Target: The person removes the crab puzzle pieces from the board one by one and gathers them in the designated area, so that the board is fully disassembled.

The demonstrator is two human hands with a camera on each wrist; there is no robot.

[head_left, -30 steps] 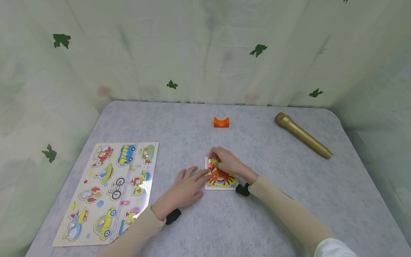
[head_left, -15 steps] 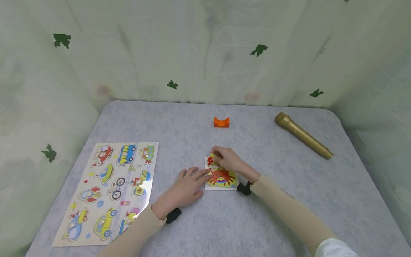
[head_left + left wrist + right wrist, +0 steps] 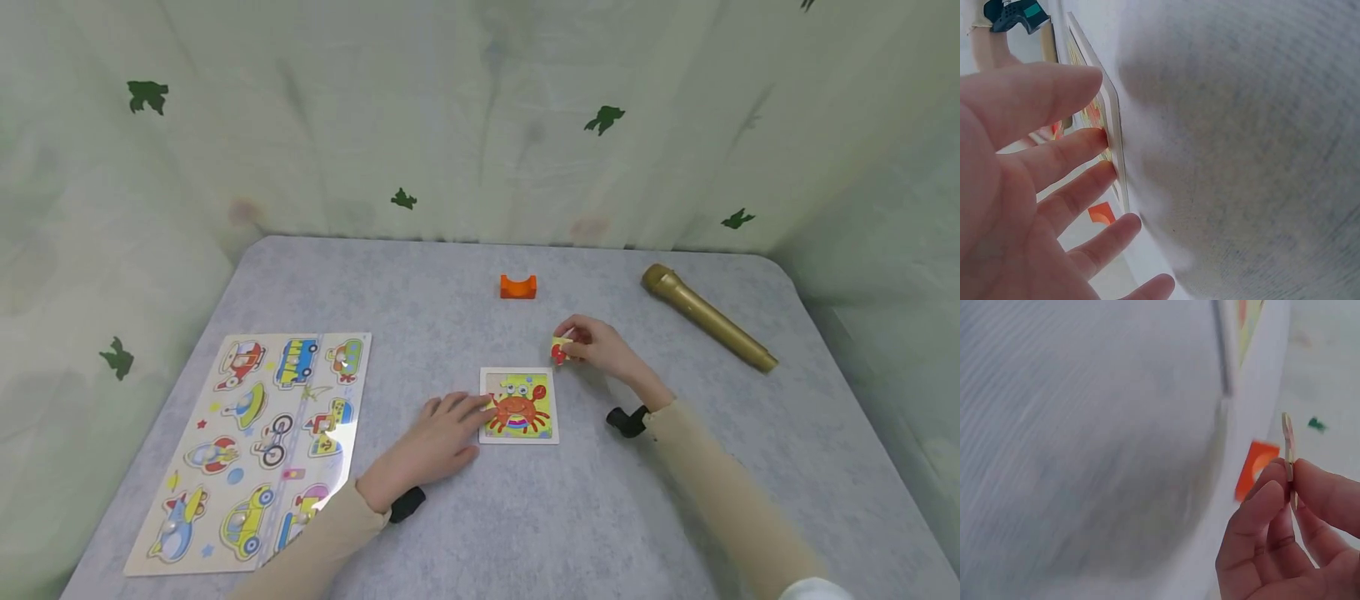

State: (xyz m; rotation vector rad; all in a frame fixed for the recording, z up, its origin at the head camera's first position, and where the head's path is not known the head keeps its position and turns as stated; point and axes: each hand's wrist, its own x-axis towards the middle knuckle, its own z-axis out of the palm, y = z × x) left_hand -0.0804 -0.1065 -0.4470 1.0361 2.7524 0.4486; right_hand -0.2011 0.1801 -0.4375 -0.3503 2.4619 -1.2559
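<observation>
A small square crab puzzle in a white frame lies flat on the table, its upper left corner showing a bare beige spot. My left hand rests at the puzzle's left side, fingers spread and fairly straight, fingertips touching its edge; the left wrist view shows these fingertips on the frame. Off to the puzzle's upper right, my right hand pinches a yellow and red puzzle piece between thumb and fingers. Seen edge-on in the right wrist view, the thin piece is held above the table.
At the left lies a large peg puzzle board with vehicle pictures, partly under my left forearm. An orange block with a curved notch stands farther back. A gold microphone lies at the right.
My right hand has lifted the puzzle piece out of the upper left corner of the crab puzzle and carried it to the right. The left hand stays nearly still.
</observation>
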